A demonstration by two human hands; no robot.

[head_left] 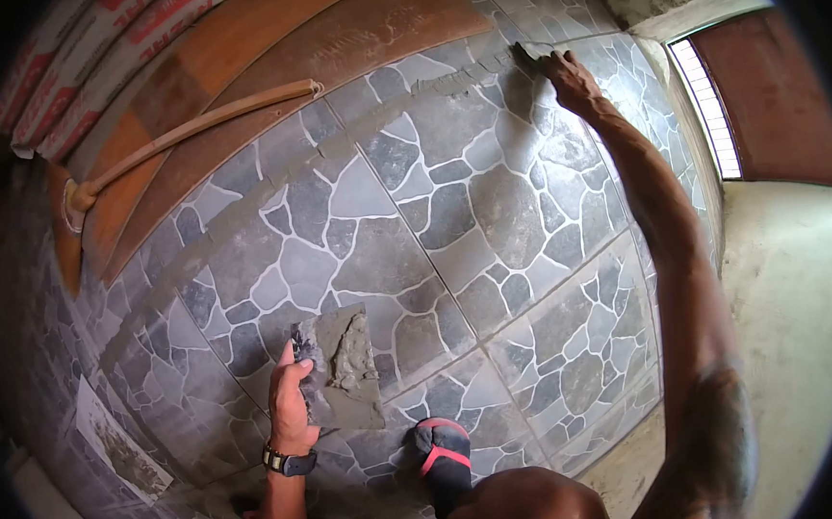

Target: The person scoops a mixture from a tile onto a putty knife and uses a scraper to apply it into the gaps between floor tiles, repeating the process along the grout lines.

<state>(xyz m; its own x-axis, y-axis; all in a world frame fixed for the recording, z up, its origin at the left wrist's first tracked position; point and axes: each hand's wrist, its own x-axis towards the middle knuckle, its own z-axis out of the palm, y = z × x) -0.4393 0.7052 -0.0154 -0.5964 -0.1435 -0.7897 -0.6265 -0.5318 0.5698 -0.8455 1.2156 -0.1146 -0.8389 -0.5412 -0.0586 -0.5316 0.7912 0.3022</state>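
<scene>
My left hand [290, 394], with a watch [289, 462] on its wrist, grips the edge of a flat square board [354, 413]. A lump of wet grey mortar [351, 356] lies on that board. Far forward, my right hand [572, 83] is closed around a small dark tool [521, 55], whose exact kind is too small to tell. Its tip meets the end of a grey mortar strip [442, 86] smeared along a joint. Stone-patterned floor tiles [376, 243] spread beneath both hands.
Brown boards [324, 49] lie beyond the joint, with a long wooden-handled tool [200, 130] across them. Red-and-white bags [122, 58] are stacked at upper left. A stained white sheet [120, 444] lies at lower left. My sandalled foot [443, 450] stands on the tiles; a brown door [771, 95] is at right.
</scene>
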